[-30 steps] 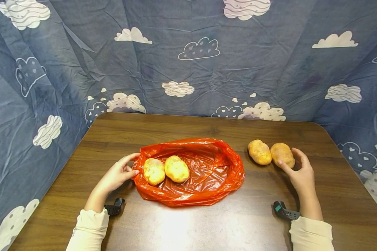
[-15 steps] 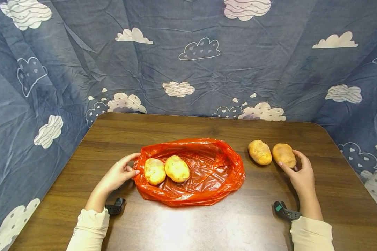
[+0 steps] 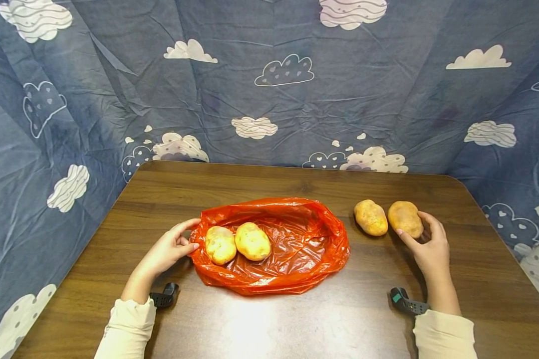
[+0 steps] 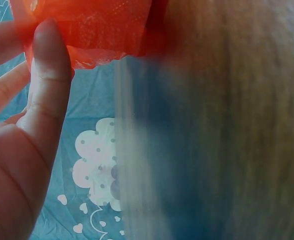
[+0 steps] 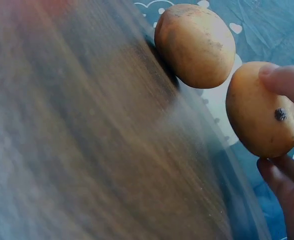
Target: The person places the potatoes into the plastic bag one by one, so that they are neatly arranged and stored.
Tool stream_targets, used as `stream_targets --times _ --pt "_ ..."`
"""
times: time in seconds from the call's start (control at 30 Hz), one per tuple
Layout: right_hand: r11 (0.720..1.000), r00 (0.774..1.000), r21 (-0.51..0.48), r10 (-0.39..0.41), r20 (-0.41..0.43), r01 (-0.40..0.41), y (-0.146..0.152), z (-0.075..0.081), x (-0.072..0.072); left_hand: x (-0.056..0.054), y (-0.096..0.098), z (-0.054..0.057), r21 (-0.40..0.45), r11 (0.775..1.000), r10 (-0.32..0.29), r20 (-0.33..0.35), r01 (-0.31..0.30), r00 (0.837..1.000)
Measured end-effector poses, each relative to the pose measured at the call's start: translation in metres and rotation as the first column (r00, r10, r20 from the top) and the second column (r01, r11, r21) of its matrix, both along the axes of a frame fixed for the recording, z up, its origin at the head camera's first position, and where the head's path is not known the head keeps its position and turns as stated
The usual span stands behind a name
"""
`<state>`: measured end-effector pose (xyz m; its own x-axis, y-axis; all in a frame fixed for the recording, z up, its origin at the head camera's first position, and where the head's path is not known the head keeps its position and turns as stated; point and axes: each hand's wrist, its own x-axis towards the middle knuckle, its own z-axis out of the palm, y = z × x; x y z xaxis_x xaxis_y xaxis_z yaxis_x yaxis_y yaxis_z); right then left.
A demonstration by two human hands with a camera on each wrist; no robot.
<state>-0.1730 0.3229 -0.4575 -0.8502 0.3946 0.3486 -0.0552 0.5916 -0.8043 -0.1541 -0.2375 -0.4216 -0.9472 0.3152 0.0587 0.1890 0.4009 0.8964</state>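
Observation:
A red plastic bag (image 3: 296,254) lies with its mouth spread wide on the table. Inside, at its left end, two potatoes rest side by side, one left (image 3: 220,245) and one right (image 3: 253,242). My left hand (image 3: 168,249) pinches the bag's left rim between thumb and fingers; the left wrist view shows the thumb (image 4: 49,75) against the red plastic. Over to the right, my right hand (image 3: 428,247) grips a potato (image 5: 259,112) with a dark spot, thumb on one side and fingers on the other. Just left of it another potato (image 3: 371,218) sits on the table.
The brown wooden table (image 3: 296,182) has rounded far corners and a blue cloud-print cloth (image 3: 287,109) hanging behind it. Black wrist straps with cameras are on both arms, the left camera (image 3: 165,295) and the right camera (image 3: 406,301) low over the tabletop.
The potato in my right hand has shifted slightly away from its neighbour and a little up in the head view, leaving a narrow gap. My left hand and the bag have stayed put.

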Motion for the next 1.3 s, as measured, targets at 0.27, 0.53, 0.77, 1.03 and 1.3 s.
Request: stream_targets --times 0.27,0.53,0.77,1.03,1.3 --pt "0.999 0.993 0.024 0.036 -0.113 -0.033 -0.007 0.006 -0.002 0.000 0.000 0.000 -0.011 1.000 0.003 0.001 -0.003 1.000" --pt "0.994 0.981 0.017 0.106 -0.160 -0.104 -0.031 0.032 0.005 -0.001 -0.001 -0.002 -0.010 1.000 0.000 -0.011 0.000 1.000" --pt "0.979 0.938 0.021 0.200 -0.283 -0.202 -0.056 0.058 0.014 -0.002 -0.001 -0.002 0.000 1.000 -0.009 -0.017 0.009 1.000" --pt "0.961 0.908 0.080 0.276 -0.315 -0.264 -0.073 0.073 0.018 -0.003 -0.001 -0.001 -0.016 1.000 -0.012 -0.013 0.012 1.000" --pt "0.933 0.864 0.086 0.357 -0.354 -0.350 -0.094 0.077 0.020 -0.003 -0.002 -0.003 -0.014 1.000 -0.009 -0.033 0.009 0.999"
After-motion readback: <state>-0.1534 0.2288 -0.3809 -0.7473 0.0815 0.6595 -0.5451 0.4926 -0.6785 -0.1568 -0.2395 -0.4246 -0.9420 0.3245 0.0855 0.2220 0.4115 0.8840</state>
